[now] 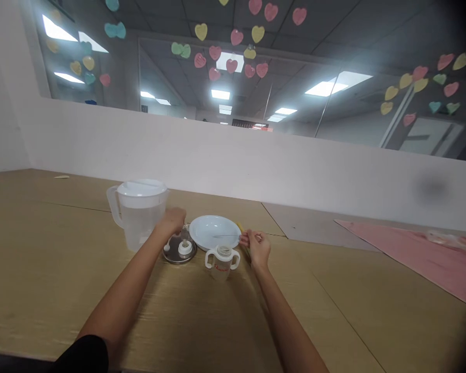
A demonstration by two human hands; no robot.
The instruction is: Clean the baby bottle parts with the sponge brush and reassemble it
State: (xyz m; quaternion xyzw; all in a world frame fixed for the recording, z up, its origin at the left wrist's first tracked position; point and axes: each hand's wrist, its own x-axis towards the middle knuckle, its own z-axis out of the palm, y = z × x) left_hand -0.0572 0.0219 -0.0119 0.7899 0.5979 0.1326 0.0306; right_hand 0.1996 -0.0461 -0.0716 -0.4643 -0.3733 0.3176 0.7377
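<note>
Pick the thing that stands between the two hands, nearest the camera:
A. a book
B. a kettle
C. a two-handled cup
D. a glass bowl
C. The two-handled cup stands on the table in front of the plate, between the left hand and the right hand.

Office: ceiling light panels (326, 88), glass partition (256, 77).
</note>
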